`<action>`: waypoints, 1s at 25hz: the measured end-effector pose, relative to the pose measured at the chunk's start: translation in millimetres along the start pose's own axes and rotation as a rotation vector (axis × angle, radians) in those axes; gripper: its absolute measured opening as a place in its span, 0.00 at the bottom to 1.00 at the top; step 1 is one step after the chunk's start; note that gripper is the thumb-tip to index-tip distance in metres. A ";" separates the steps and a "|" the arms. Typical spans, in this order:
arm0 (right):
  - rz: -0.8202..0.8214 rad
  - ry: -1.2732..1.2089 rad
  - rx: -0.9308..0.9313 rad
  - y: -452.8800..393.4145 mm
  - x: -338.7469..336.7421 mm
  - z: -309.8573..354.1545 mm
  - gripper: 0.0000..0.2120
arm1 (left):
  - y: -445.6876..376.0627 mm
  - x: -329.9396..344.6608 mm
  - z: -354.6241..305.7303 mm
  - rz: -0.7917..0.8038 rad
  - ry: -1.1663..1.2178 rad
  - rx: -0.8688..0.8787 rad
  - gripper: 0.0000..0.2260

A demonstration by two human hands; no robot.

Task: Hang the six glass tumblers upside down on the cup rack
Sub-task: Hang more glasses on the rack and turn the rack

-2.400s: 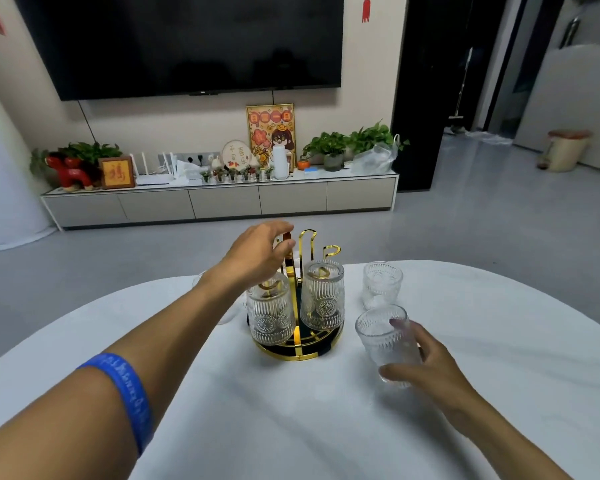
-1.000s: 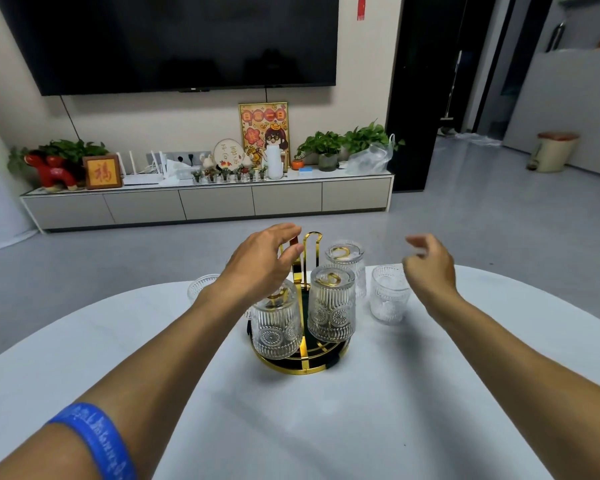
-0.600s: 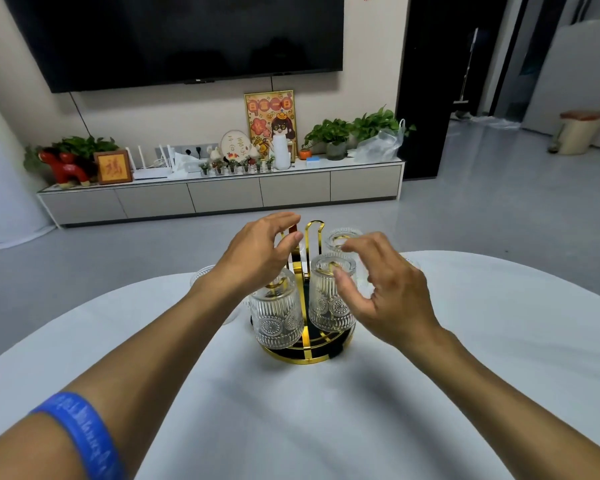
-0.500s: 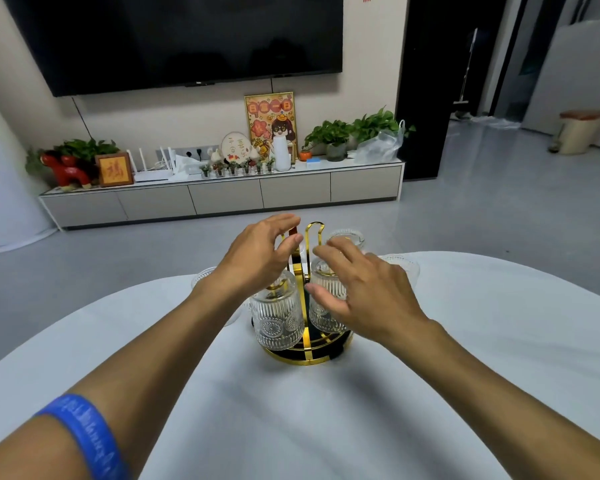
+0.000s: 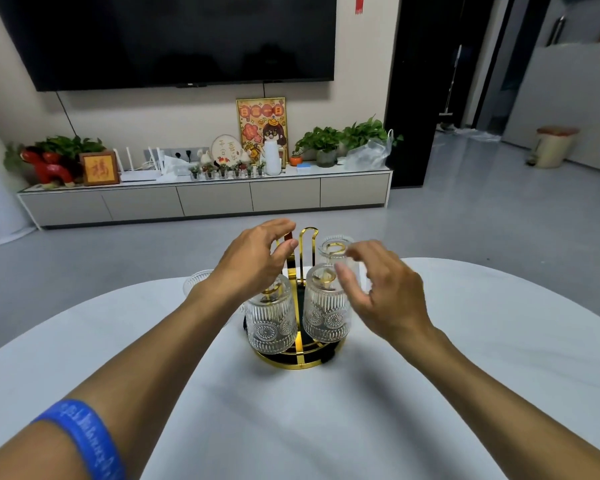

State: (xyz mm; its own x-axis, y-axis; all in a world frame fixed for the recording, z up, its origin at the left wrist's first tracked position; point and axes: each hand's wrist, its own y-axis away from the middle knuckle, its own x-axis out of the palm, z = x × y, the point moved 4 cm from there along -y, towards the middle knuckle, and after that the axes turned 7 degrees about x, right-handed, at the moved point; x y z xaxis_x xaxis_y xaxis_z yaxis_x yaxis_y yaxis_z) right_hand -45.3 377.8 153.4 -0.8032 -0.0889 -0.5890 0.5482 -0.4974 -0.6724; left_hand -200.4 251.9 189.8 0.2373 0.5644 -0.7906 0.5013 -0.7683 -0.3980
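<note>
Gold wire cup rack (image 5: 300,355) on white oval counter (image 5: 326,427), three ribbed clear glass tumblers (image 5: 272,320) hung upside down. Left hand (image 5: 253,261) at rack top, fingers curled; right hand (image 5: 381,289) spread, empty, beside front-right tumbler (image 5: 323,315).

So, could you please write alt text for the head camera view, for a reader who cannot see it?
Two bare hands hover over a gold cup rack on a white table: the left hand at its top loops, the right hand open beside an upside-down glass tumbler. Three tumblers hang inverted on the rack; another glass shows behind the left wrist.
</note>
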 end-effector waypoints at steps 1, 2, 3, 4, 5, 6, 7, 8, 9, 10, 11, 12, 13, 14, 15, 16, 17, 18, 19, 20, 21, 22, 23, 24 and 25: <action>-0.162 -0.114 0.203 1.1 -3.9 -27.1 0.08 | -0.3 0.3 0.1 -0.001 0.003 0.003 0.20; -0.244 -0.204 0.445 5.3 -1.8 -58.7 0.09 | 0.0 0.4 0.4 -0.002 0.008 0.002 0.20; -0.211 -0.258 0.684 11.9 5.8 -88.8 0.15 | 0.2 0.6 0.2 -0.003 0.011 0.003 0.20; -0.078 -0.311 0.872 19.7 18.6 -113.8 0.23 | 0.5 0.7 0.1 -0.005 0.013 0.008 0.20; 0.088 -0.378 0.991 27.1 33.3 -130.1 0.32 | 0.9 0.9 0.3 -0.009 0.015 0.013 0.20; 0.220 -0.445 1.048 31.4 46.5 -138.6 0.38 | 1.1 0.5 0.6 -0.014 0.017 0.015 0.20; 0.295 -0.496 1.059 33.2 57.0 -143.1 0.42 | 1.2 0.7 0.9 -0.017 0.020 0.016 0.20; 0.311 -0.523 1.045 32.3 65.5 -146.4 0.43 | 1.2 1.2 1.1 -0.016 0.022 0.014 0.20; 0.291 -0.530 1.038 29.8 72.0 -148.2 0.42 | 1.1 1.5 1.5 -0.013 0.021 0.013 0.20; 0.260 -0.531 1.041 27.3 76.2 -149.3 0.41 | 1.8 1.6 1.3 -0.007 0.019 0.013 0.20; 0.228 -0.529 1.045 24.5 77.8 -148.6 0.40 | 2.3 1.2 0.5 -0.001 0.017 0.015 0.20; 0.192 -0.532 1.045 21.7 76.7 -146.0 0.37 | 3.2 0.7 -0.5 0.005 0.016 0.018 0.20; 0.152 -0.547 1.036 17.5 72.1 -142.1 0.34 | 3.4 -0.2 -1.4 0.008 0.014 0.022 0.20; 0.113 -0.575 1.013 11.5 64.2 -136.7 0.31 | 3.3 -1.1 -1.2 0.003 0.015 0.025 0.20; 0.085 -0.610 0.974 2.1 53.2 -131.1 0.28 | 2.5 -1.6 -1.0 -0.003 0.018 0.028 0.20; 0.086 -0.618 0.911 -11.4 39.0 -122.7 0.27 | 1.5 -2.1 -1.3 -0.007 0.023 0.029 0.20; 0.122 -0.571 0.837 -28.3 24.3 -112.1 0.27 | 2.1 -1.6 -1.1 -0.007 0.032 0.025 0.20; 0.176 -0.474 0.764 -49.3 9.4 -100.7 0.29 | 2.6 -1.2 -0.8 -0.007 0.043 0.023 0.20; 0.245 -0.350 0.703 -71.9 -4.2 -88.4 0.32 | 2.8 -0.6 -0.4 -0.005 0.051 0.021 0.20; 0.331 -0.246 0.655 -93.8 -14.5 -74.5 0.34 | 3.2 -0.4 0.5 -0.004 0.058 0.018 0.20; 0.426 -0.181 0.611 -113.1 -21.0 -58.3 0.36 | 3.3 0.0 1.2 -0.005 0.063 0.015 0.20; 0.498 -0.134 0.565 -128.2 -23.4 -41.4 0.38 | 3.5 0.2 1.7 -0.007 0.065 0.013 0.20; 0.520 -0.100 0.519 -139.3 -24.0 -25.3 0.38 | 3.8 0.1 1.8 -0.010 0.063 0.011 0.20; 0.496 -0.087 0.478 -147.2 -23.0 -10.9 0.37 | 4.2 0.0 1.8 -0.012 0.058 0.011 0.20; 0.454 -0.100 0.449 -152.1 -20.9 1.5 0.36 | 4.7 -0.2 1.7 -0.013 0.053 0.013 0.20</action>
State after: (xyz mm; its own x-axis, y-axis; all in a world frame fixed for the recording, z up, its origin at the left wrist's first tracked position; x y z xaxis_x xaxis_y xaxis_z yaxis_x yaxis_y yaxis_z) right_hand -112.2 454.1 268.6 -0.5440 -0.4446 -0.7116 0.7048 -0.7023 -0.1000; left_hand -199.5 247.7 187.3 0.2753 0.5891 -0.7597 0.4937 -0.7647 -0.4141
